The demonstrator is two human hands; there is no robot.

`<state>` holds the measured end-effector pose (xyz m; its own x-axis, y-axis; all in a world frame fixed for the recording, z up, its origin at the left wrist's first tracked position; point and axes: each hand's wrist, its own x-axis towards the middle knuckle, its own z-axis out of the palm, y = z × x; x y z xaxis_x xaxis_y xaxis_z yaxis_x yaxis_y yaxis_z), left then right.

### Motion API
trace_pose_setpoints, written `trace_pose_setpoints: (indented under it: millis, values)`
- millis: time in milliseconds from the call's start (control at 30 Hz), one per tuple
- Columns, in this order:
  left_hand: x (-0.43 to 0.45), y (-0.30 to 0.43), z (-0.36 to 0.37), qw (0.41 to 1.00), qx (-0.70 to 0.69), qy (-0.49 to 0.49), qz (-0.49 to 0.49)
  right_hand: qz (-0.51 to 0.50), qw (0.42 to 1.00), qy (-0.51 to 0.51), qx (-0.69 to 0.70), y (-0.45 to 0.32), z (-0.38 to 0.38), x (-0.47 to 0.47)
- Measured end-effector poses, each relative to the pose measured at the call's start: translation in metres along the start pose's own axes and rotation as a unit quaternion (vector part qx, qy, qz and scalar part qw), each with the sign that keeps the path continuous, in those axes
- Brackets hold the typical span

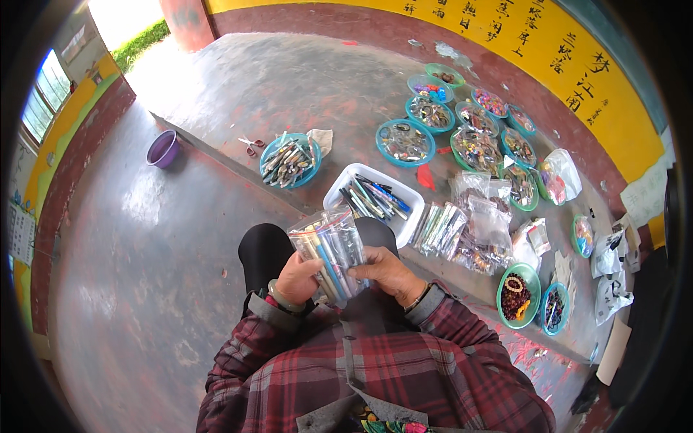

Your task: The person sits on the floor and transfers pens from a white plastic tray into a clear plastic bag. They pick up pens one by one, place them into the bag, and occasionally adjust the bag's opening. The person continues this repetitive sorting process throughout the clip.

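Note:
My left hand [299, 277] grips the left side of a clear zip bag of pens [328, 260], thumb on its front. On the bag's right side, my right hand [388, 272] holds it with the thumb against the plastic. The bag is over my lap and shows pale, gold and blue barrels. Just beyond it, a white plastic tray [416, 201] holds many loose pens [377, 196]. A blue basket [318, 169] filled with pens [288, 162] stands farther left. More bagged pens [441, 227] lie right of the tray.
Scissors [252, 145] lie beside the blue basket. A purple basin [163, 149] stands on the lower floor at left, below a step edge [233, 166]. Baskets of beads and trinkets [405, 142], clear bags [490, 219] and a green bowl of bead bracelets [518, 296] crowd the right.

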<state>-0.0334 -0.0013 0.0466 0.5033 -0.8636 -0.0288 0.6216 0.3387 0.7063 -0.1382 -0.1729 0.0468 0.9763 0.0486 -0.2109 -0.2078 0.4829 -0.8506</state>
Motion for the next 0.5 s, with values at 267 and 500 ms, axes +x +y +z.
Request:
trace_pose_setpoints:
  millis: [267,500]
  values:
    - [0.002,-0.009,0.021,0.998,0.026,0.057,-0.027,-0.041,0.998,0.003,0.057,0.011,-0.006,-0.01]
    - [0.006,-0.002,0.015,0.99,0.082,0.109,-0.033,-0.117,0.972,0.144,0.141,0.017,-0.062,-0.027]
